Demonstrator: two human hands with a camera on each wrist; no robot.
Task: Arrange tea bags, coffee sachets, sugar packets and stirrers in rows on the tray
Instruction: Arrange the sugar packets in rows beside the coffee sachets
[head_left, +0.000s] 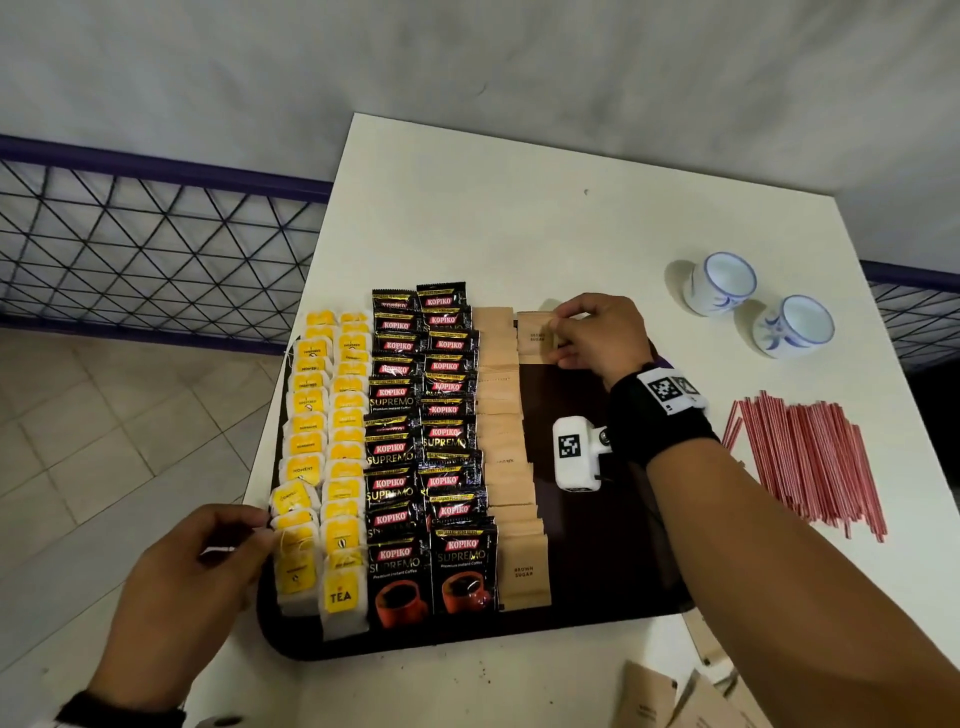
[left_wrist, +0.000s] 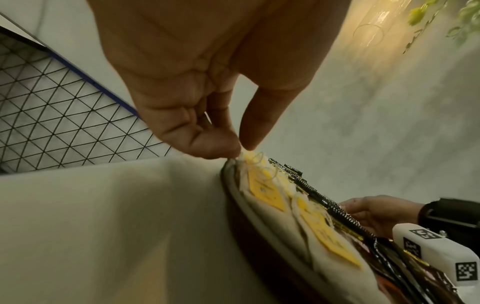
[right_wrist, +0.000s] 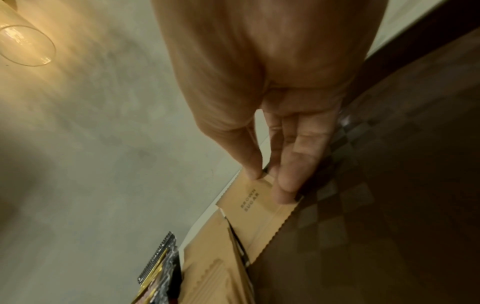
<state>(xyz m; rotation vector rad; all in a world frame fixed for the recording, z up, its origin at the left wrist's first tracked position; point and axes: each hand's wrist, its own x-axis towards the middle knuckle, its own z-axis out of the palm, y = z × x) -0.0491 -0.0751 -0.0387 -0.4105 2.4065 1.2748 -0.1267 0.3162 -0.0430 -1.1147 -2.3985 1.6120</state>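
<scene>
A dark tray (head_left: 597, 545) holds two rows of yellow tea bags (head_left: 324, 447), two rows of black coffee sachets (head_left: 421, 447) and one row of brown sugar packets (head_left: 506, 457). At the tray's far end, right of that row, my right hand (head_left: 558, 338) pinches a single sugar packet (head_left: 535, 338) lying flat. In the right wrist view my thumb and fingers of the right hand (right_wrist: 267, 181) sit on this packet (right_wrist: 249, 203). My left hand (head_left: 262, 530) is at the tray's left rim, where the left hand (left_wrist: 240, 151) pinches the edge of a tea bag (left_wrist: 262, 185). Red stirrers (head_left: 810, 462) lie on the table.
Two white-and-blue cups (head_left: 719, 283) (head_left: 795, 325) stand on the white table (head_left: 493, 218) at the far right. Loose sugar packets (head_left: 691, 696) lie near the front right corner. A wire fence (head_left: 130, 249) and tiled floor are left of the table edge.
</scene>
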